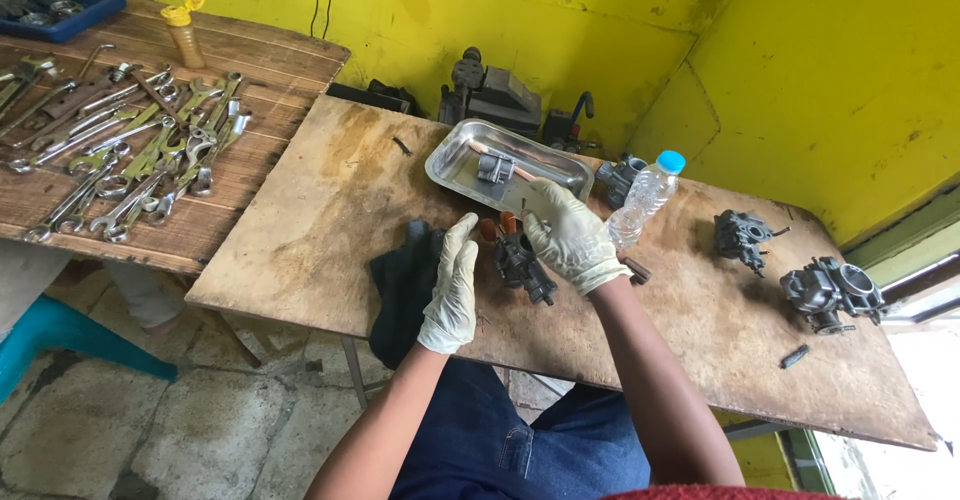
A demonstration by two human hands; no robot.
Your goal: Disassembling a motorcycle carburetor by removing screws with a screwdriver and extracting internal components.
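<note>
Both my hands wear pale latex gloves. My left hand (452, 285) rests over a black cloth (402, 285) on the plywood table (330, 230), its fingertips pinching a small brown part (488, 228). My right hand (572, 235) grips a dark carburetor body (522, 265) from above, with a second brown piece beside the fingers. Just behind the hands sits a shiny metal tray (455, 160) holding a small grey part and a thin tool.
A clear plastic bottle (642, 198) with a blue cap stands right of the tray. Two more carburetors (742, 235) (830, 293) lie at the right. Many wrenches (140, 155) cover a wooden table at left, with a blue bin (90, 5) and a yellow-capped bottle (184, 32).
</note>
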